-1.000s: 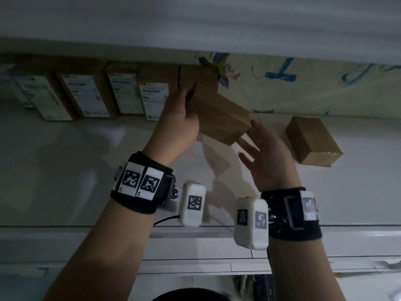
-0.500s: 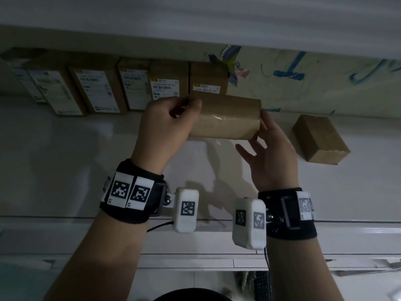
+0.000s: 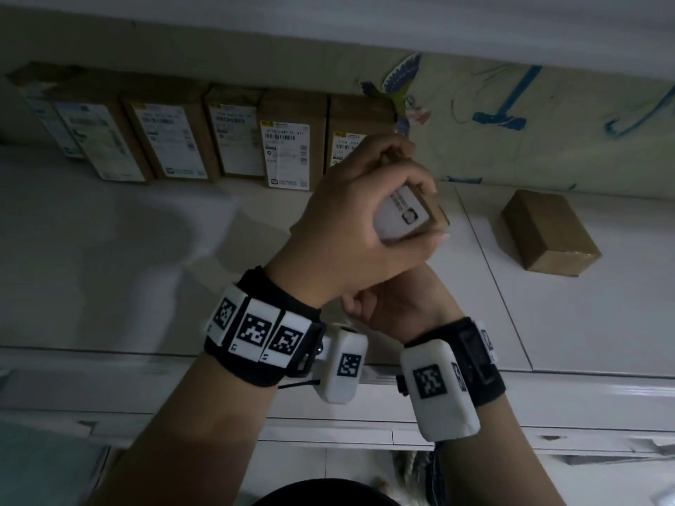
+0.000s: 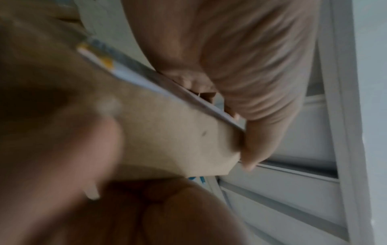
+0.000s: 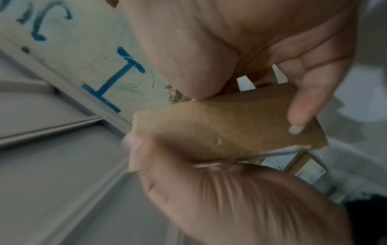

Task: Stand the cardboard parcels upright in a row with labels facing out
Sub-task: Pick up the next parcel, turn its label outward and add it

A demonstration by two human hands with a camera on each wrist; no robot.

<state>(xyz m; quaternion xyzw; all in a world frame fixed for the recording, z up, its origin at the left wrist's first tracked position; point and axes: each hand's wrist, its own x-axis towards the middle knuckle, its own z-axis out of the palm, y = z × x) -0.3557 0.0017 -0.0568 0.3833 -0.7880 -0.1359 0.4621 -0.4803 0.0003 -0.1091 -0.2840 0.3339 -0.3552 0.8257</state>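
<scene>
1. Along the back of the white surface (image 3: 109, 268), a row of upright cardboard parcels (image 3: 171, 140) is seen against the wall, white shipping labels turned outward.
2. At the right end of that row, a labelled parcel (image 3: 350, 129) is partly covered by the left hand (image 3: 350, 228).
3. The left hand is curled over a small cardboard parcel (image 3: 405, 213), which is gripped from above and held tilted in the air in front of the row's right end; its white label faces the head camera.
4. The right hand (image 3: 398, 301) is found beneath the left, mostly hidden in the head view; in the right wrist view its fingers (image 5: 301, 106) are wrapped round the same parcel's plain brown side.
5. Behind the hands, a wall (image 3: 548, 140) marked with blue scribbles is visible.
6. Further right, a plain brown parcel (image 3: 551, 235) is left lying flat on the surface, well apart from the row, no label showing.
</scene>
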